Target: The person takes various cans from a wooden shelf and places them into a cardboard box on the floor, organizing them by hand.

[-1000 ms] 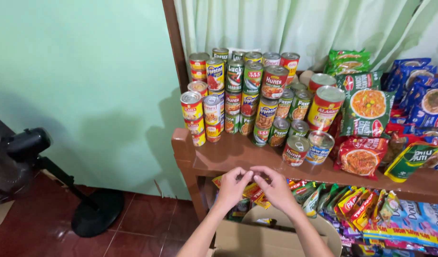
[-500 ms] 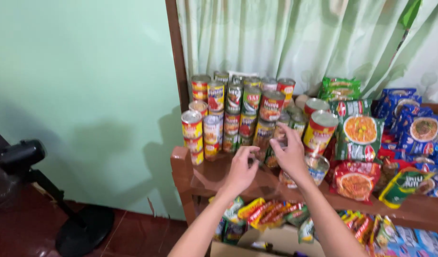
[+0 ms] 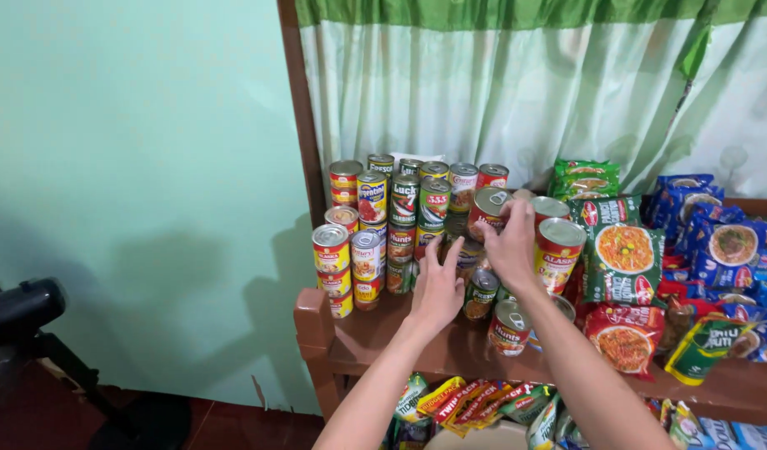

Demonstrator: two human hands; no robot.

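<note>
Several stacked tin cans [image 3: 375, 229] with colourful labels stand on a brown wooden shelf [image 3: 375, 350]. My left hand [image 3: 437, 292] is raised in front of the stack's lower cans with its fingers spread, holding nothing. My right hand [image 3: 510, 246] reaches higher and closes its fingers and thumb around a tilted can with a red and brown label [image 3: 486, 208] in the upper row. Just right of that hand stands a large red and yellow can [image 3: 558, 250]. Below my right wrist lies a smaller red can [image 3: 508, 327].
Noodle packets [image 3: 623, 260] and blue snack bags [image 3: 717, 242] fill the shelf's right side. More packets [image 3: 475, 400] hang below the shelf. A green and white curtain [image 3: 533, 92] hangs behind, beside a green wall [image 3: 133, 167]. A black stand [image 3: 25, 312] is at lower left.
Both hands rose from the shelf's front edge up to the cans. The right hand closed on the tilted can; the left hand spread open in front of the stack.
</note>
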